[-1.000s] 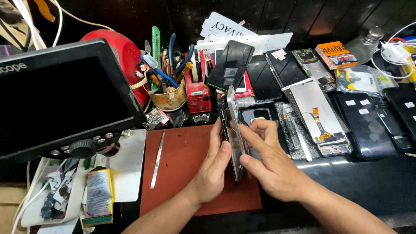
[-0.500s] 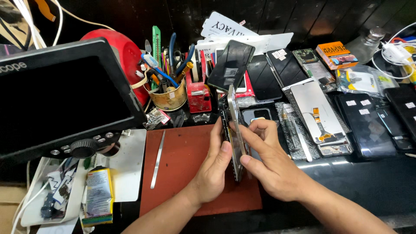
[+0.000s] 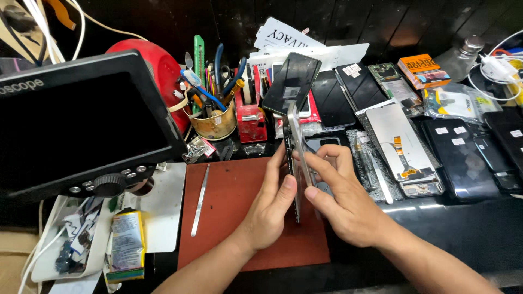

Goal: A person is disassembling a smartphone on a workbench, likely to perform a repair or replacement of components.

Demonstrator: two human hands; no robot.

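Two bare hands meet at the centre of the frame over a rust-red rectangular work mat (image 3: 234, 218) lying on the dark tabletop (image 3: 463, 228). Around them the place is crowded: a black monitor with knobs along its lower edge (image 3: 81, 120) fills the upper left, with a red round lamp shade (image 3: 158, 65) behind it. Right of that stands a worn brass-coloured tool cup (image 3: 212, 122) stuffed with pliers, cutters and pens, then a red tape dispenser (image 3: 251, 117). A pair of slim steel tweezers (image 3: 200, 200) lies on the mat's left edge. To the right, rows of dark phone screens and one silver-backed display panel (image 3: 400, 144) cover the tabletop, and a small orange box (image 3: 424, 69) sits at the upper right.

Between the hands stands a thin dark smartphone (image 3: 291, 163), upright on its edge above the mat, its panel lifting away at the top. The left hand (image 3: 269, 209) is curled closed on the phone's left side, thumb along the edge. The right hand (image 3: 348, 204) is pinched on the right side, fingers pressing the panel.
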